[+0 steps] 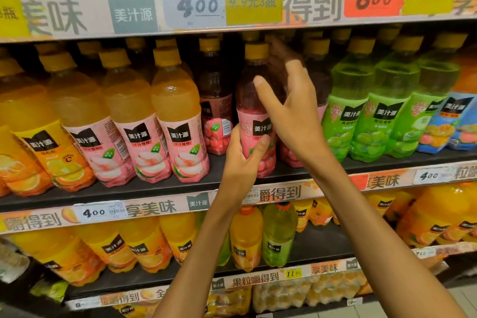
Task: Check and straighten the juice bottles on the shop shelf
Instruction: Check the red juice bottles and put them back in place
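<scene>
Head view: left hand (241, 160) gripping red bottle (254, 116) low at the shelf (154, 190) front edge, right hand (291, 113) open-fingered beside its shoulder, best steadied up top, twisted label-forward, then seated square in its row.

Held bottle (254, 111) stands at shelf (154, 188) front, between neighbouring bottles.

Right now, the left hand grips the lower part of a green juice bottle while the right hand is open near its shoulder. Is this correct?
Not quite: the head view shows the bottle is dark red, not green. The left hand does grip its lower part, and the right hand is open near its shoulder.
</scene>
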